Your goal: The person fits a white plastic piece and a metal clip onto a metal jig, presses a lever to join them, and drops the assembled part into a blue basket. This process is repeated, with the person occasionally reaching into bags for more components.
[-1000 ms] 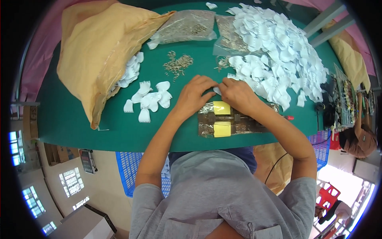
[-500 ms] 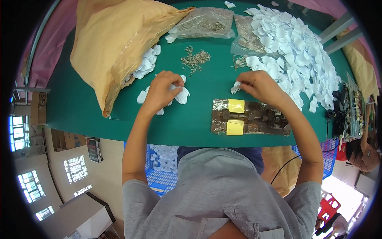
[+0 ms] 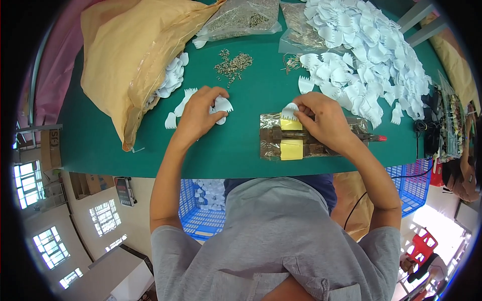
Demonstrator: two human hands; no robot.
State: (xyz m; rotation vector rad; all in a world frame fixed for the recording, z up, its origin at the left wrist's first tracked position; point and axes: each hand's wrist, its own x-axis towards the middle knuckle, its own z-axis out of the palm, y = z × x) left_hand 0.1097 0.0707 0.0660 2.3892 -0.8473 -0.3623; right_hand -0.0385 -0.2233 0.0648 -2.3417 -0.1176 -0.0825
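In my right hand (image 3: 324, 118) a small white toothed plastic piece (image 3: 289, 111) is pinched between thumb and fingers. That piece sits over the far yellow pad of a dark fixture (image 3: 314, 150) wrapped in clear tape; whether it touches the pad I cannot tell. The fixture's near yellow pad (image 3: 291, 150) is uncovered. My left hand (image 3: 201, 111) curls over a few similar pieces on the green table, with thumb and forefinger around one white piece (image 3: 224, 105). Beside that hand lie more loose white pieces (image 3: 171, 121), partly hidden by it.
A big heap of white pieces (image 3: 366, 60) covers the back right. At left, a brown paper sack (image 3: 135, 55) spills similar pieces. Small metal parts (image 3: 234, 65) lie loose near clear bags (image 3: 238, 20). A red-tipped handle (image 3: 382, 138) sticks out right of the fixture. Blue crates (image 3: 201, 220) stand below the table edge.
My right hand has brought its white piece from beyond the fixture to above the far yellow pad. My left hand stays at the loose pieces. The whole view has shifted slightly.
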